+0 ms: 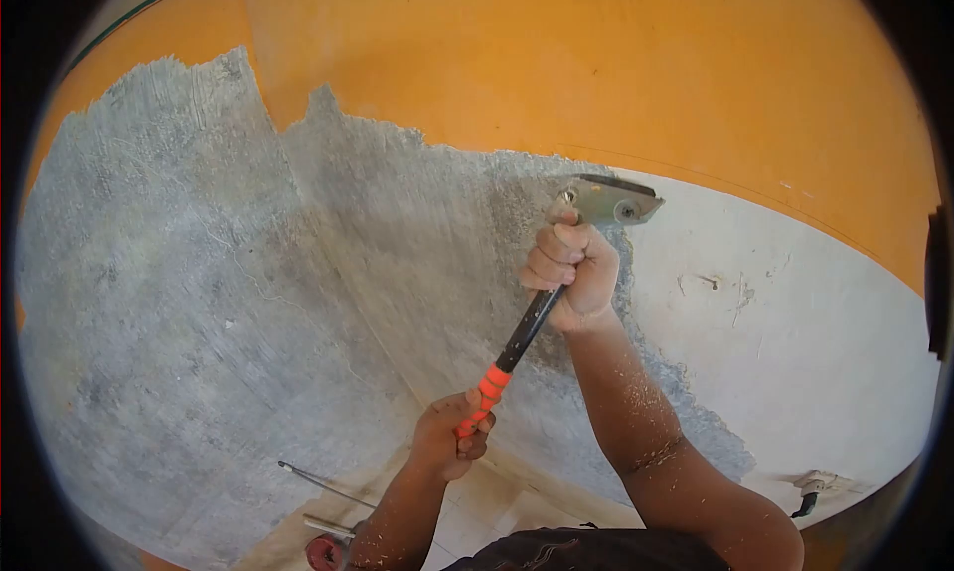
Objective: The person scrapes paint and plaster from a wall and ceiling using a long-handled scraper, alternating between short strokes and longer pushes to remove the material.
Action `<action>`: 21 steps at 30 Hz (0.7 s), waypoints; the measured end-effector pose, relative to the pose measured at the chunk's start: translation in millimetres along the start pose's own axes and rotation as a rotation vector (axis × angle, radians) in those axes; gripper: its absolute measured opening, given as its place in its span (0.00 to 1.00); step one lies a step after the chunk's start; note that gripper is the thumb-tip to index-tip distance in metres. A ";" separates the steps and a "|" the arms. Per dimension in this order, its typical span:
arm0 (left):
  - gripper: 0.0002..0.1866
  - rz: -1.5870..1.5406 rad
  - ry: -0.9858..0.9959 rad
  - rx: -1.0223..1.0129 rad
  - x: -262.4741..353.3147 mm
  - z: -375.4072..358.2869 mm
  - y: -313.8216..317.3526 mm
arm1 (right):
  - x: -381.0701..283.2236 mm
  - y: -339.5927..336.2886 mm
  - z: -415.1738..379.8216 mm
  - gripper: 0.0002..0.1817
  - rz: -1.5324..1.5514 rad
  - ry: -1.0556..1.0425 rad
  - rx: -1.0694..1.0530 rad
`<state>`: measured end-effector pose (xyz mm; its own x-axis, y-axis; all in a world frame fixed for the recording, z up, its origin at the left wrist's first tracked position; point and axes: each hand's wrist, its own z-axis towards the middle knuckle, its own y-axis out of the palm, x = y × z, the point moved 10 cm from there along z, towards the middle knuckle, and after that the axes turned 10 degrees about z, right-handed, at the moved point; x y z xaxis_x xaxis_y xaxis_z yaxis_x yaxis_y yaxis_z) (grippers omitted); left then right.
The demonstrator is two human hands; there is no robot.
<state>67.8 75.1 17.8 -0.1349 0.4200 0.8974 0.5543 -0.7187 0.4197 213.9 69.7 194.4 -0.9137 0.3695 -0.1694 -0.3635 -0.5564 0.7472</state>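
A long-handled scraper has a black shaft (pixel 530 327), an orange grip (pixel 486 397) and a wide metal head (pixel 616 202). My left hand (pixel 453 435) is wrapped round the orange grip at the lower end. Higher up, my right hand (pixel 574 268) closes round the shaft just below the head. The head rests at the wall, where bare grey plaster (pixel 397 213) meets the white coating (pixel 735 303), close under the orange paint (pixel 616 64). Pale flakes cling to my right forearm.
A pipe fitting with a black elbow (pixel 810 496) juts from the wall at lower right. A thin dark rod (pixel 323 482) and a red round object (pixel 324 552) are at lower left. Pale floor tiles (pixel 482 511) show below. A dark object (pixel 936 283) stands at the right edge.
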 end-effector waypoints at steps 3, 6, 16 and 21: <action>0.19 0.012 0.023 0.014 -3.4 8.3 -4.4 | 0.3 -5.6 1.2 0.06 -0.010 0.037 -0.010; 0.17 -0.005 0.065 0.003 6.5 14.4 -4.9 | -1.3 -2.9 7.9 0.05 -0.061 0.032 0.027; 0.15 0.598 0.306 0.131 -107.2 -11.6 -81.6 | 10.4 -87.1 -139.5 0.05 -0.509 -0.014 0.366; 0.16 0.742 -0.079 0.031 -207.5 -27.9 -124.8 | 29.0 -182.9 -256.8 0.05 -0.421 0.108 0.872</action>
<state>3.7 62.1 -217.0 0.3424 -0.1301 0.9305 0.4995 -0.8136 -0.2975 207.2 -8.9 -112.2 -0.7673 0.3180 -0.5569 -0.4413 0.3683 0.8183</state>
